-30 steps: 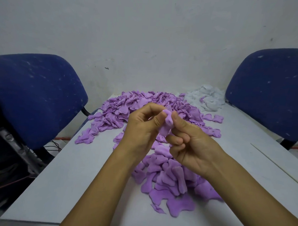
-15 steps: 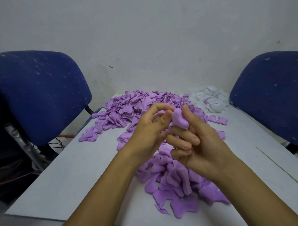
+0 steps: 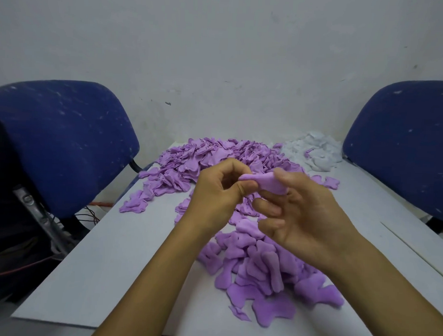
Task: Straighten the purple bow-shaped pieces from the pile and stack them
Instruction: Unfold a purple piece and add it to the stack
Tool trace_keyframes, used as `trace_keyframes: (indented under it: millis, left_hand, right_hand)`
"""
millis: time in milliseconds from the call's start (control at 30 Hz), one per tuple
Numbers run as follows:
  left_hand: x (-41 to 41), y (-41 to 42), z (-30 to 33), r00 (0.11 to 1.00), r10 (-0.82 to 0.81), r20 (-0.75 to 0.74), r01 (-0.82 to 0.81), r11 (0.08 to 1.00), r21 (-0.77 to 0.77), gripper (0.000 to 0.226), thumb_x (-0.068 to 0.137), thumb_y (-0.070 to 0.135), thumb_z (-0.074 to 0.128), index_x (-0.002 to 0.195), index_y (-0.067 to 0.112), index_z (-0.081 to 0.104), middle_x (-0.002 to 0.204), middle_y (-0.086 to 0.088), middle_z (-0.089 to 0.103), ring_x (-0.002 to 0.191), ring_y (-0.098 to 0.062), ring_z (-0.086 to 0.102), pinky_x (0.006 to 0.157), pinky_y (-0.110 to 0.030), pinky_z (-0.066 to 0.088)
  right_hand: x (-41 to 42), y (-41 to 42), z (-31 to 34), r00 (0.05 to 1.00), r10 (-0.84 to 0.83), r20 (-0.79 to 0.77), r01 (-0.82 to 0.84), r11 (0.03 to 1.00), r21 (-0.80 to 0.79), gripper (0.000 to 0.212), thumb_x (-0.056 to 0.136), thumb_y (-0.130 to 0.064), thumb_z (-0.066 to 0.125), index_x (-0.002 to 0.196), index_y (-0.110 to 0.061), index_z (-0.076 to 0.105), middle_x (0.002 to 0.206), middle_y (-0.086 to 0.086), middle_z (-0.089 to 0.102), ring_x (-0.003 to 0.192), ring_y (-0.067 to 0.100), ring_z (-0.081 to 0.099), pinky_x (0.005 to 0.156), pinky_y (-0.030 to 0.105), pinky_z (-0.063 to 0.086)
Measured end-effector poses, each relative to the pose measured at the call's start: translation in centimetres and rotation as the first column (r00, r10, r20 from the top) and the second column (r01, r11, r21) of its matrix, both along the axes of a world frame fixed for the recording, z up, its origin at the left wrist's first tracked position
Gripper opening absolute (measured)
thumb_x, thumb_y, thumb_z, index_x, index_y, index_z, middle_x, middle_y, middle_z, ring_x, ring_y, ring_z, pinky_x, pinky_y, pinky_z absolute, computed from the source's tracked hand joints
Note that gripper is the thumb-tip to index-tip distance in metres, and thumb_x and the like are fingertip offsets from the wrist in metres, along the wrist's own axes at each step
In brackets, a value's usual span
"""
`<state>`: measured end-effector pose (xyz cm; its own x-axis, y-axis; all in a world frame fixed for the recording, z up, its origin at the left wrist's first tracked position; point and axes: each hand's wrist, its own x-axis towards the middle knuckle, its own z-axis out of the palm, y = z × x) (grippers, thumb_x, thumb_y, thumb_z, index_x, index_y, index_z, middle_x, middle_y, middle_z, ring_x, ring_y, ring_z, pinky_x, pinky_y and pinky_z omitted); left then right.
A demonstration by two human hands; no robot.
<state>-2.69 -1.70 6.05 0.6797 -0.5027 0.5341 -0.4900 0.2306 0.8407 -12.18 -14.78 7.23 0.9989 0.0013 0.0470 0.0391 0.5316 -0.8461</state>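
Observation:
Above the table, both hands hold one purple bow-shaped piece (image 3: 266,182). My left hand (image 3: 219,193) pinches its left end between thumb and fingers. My right hand (image 3: 304,216) grips its right end with thumb on top and fingers below; the other fingers are loosely spread. The piece lies stretched out nearly flat between them. A big pile of purple pieces (image 3: 210,157) covers the far part of the grey table (image 3: 116,259). A smaller heap of purple pieces (image 3: 259,272) lies near me, partly hidden under my right forearm.
A heap of white pieces (image 3: 314,151) sits at the table's far right corner. Blue chairs stand on the left (image 3: 60,142) and on the right (image 3: 404,144). A wall is close behind the table. Cables and a metal frame (image 3: 38,216) lie left of the table.
The piece was bunched upright between my fingertips; now it is pulled out flat and sideways between both hands. My right hand's fingers have spread apart.

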Motion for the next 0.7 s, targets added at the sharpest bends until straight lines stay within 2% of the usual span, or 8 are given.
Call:
trace_keyframes:
  millis: [33,100,167,333,467,500,600,700]
  left_hand:
    - [-0.1,-0.1,-0.2,0.999,-0.016,-0.029,0.016,1.0,-0.002,0.013,0.084,0.0,0.069,0.08,0.011,0.063,0.068,0.003,0.061,0.061,-0.011,0.052,0.061,-0.025,0.047]
    - [-0.4,-0.4,-0.7,0.996,-0.036,-0.087,0.036,0.999,-0.01,0.007,0.082,0.012,0.072,0.084,0.01,0.066,0.068,0.007,0.063,0.061,-0.007,0.054,0.061,-0.021,0.048]
    - [-0.4,-0.5,-1.1,0.994,-0.034,-0.104,0.035,0.999,0.007,0.01,0.083,0.014,0.073,0.087,0.008,0.067,0.07,0.006,0.064,0.063,-0.007,0.054,0.061,-0.021,0.047]
    - [0.0,-0.1,-1.1,0.99,-0.053,-0.128,0.06,0.997,0.051,0.012,0.083,0.009,0.073,0.093,0.005,0.07,0.08,0.002,0.071,0.072,-0.007,0.063,0.066,-0.02,0.051]
    - [-0.2,0.0,-1.1,0.983,-0.091,-0.16,0.13,0.959,0.253,0.011,0.087,0.009,0.069,0.096,0.004,0.071,0.08,-0.001,0.068,0.07,-0.005,0.059,0.061,-0.018,0.045]
    - [-0.2,0.0,-1.2,0.981,-0.084,-0.174,0.131,0.951,0.281,0.01,0.088,0.01,0.069,0.096,0.005,0.072,0.079,-0.002,0.067,0.07,-0.005,0.058,0.06,-0.018,0.044]
    - [-0.3,-0.3,-1.5,0.972,-0.041,-0.233,0.105,0.957,0.271,0.01,0.089,0.013,0.066,0.093,0.006,0.072,0.074,0.0,0.065,0.069,-0.007,0.056,0.061,-0.021,0.04]
    - [-0.5,-0.6,-1.6,0.927,-0.087,-0.364,0.157,0.973,0.167,0.008,0.09,0.008,0.063,0.089,0.009,0.071,0.072,-0.001,0.061,0.07,-0.011,0.053,0.063,-0.025,0.036]
  right_hand:
    - [0.0,0.0,0.1,0.994,-0.113,0.0,0.112,0.978,-0.174,0.044,0.075,-0.025,0.078,0.112,-0.001,0.071,0.082,0.0,0.048,0.062,0.01,0.04,0.046,0.018,0.037]
    - [0.0,-0.3,-0.1,0.937,-0.346,0.048,0.332,0.841,-0.428,0.026,0.082,-0.023,0.076,0.106,-0.013,0.073,0.082,0.004,0.054,0.068,0.012,0.049,0.049,0.02,0.043]
    - [-0.1,-0.9,-0.4,0.879,-0.466,0.106,0.455,0.75,-0.48,0.026,0.084,-0.021,0.075,0.11,-0.022,0.068,0.085,0.008,0.058,0.073,0.013,0.063,0.057,0.024,0.053]
    - [-0.4,-1.1,-0.7,0.869,-0.375,0.322,0.494,0.648,-0.58,0.009,0.086,-0.012,0.072,0.095,-0.014,0.075,0.085,0.008,0.073,0.078,0.015,0.071,0.062,0.022,0.057]
    - [-0.1,-1.4,-1.1,0.784,-0.401,0.473,0.616,0.411,-0.672,0.022,0.079,-0.01,0.079,0.096,-0.021,0.073,0.083,-0.003,0.074,0.08,0.015,0.071,0.071,0.024,0.058]
    - [0.0,-1.5,-1.2,0.781,-0.404,0.476,0.618,0.391,-0.682,0.026,0.076,-0.01,0.082,0.097,-0.024,0.072,0.085,-0.003,0.073,0.08,0.015,0.071,0.072,0.025,0.058]
    - [0.2,-1.5,-1.7,0.792,-0.454,0.407,0.606,0.507,-0.613,0.034,0.073,-0.011,0.084,0.103,-0.021,0.07,0.093,0.005,0.072,0.082,0.018,0.071,0.072,0.027,0.059]
    - [0.5,-1.5,-2.1,0.85,-0.444,0.283,0.527,0.71,-0.467,0.019,0.081,-0.006,0.076,0.1,-0.008,0.071,0.092,0.015,0.074,0.086,0.026,0.073,0.075,0.031,0.06]
